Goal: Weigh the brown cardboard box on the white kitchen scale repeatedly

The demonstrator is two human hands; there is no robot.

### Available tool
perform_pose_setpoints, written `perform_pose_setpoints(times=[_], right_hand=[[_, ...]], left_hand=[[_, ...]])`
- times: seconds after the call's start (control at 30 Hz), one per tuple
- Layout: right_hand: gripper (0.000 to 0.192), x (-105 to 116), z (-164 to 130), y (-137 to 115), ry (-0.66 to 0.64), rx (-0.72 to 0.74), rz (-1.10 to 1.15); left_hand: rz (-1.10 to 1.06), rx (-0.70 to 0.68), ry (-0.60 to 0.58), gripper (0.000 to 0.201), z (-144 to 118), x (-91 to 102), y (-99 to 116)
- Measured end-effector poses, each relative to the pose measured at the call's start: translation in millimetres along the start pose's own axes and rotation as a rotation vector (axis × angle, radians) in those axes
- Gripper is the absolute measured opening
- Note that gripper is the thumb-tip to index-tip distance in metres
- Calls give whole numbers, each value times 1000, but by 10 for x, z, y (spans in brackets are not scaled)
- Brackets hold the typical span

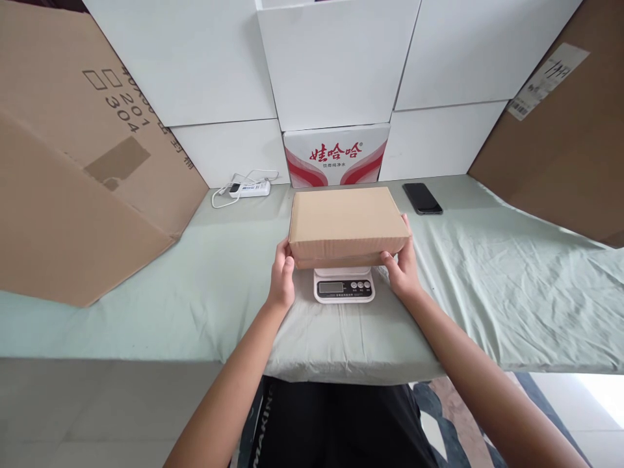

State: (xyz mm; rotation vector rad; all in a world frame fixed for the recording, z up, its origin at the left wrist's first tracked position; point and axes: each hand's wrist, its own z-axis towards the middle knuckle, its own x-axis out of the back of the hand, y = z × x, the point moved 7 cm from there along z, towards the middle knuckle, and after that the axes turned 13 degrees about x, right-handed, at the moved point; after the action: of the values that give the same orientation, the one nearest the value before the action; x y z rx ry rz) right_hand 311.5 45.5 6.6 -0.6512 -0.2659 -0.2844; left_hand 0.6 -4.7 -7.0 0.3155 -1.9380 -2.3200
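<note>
A closed brown cardboard box [347, 214] is gripped at both ends, over a small white kitchen scale [344, 297]. My left hand [283, 273] is closed on the box's left end, thumb near the front corner. On the opposite end, my right hand [403, 263] holds the box with its thumb on the front face and fingers along the side. The scale's display and round buttons show in front of the box, while its weighing plate is mostly hidden beneath. Whether the box rests on the plate or hovers just above it I cannot tell.
Pale green cloth covers the table [234, 325]. A black phone [422, 198] lies at the back right, a white power strip [249, 188] with a cable at the back left. Large cardboard panels [73, 162] flank the sides; white boxes and a red-and-white carton [336, 156] stand behind.
</note>
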Motion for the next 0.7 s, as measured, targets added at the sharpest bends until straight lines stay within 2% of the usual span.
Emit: perform_pose_setpoints(times=[0.2, 0.4, 0.7], right_hand=[[101, 32, -7, 11, 18, 6, 9], [97, 172, 10, 24, 149, -43, 39], [86, 222, 40, 26, 270, -90, 63]], left_hand=[[-11, -9, -2, 73, -6, 19, -11], [-75, -20, 73, 81, 29, 87, 3], [-83, -25, 82, 80, 34, 99, -15]])
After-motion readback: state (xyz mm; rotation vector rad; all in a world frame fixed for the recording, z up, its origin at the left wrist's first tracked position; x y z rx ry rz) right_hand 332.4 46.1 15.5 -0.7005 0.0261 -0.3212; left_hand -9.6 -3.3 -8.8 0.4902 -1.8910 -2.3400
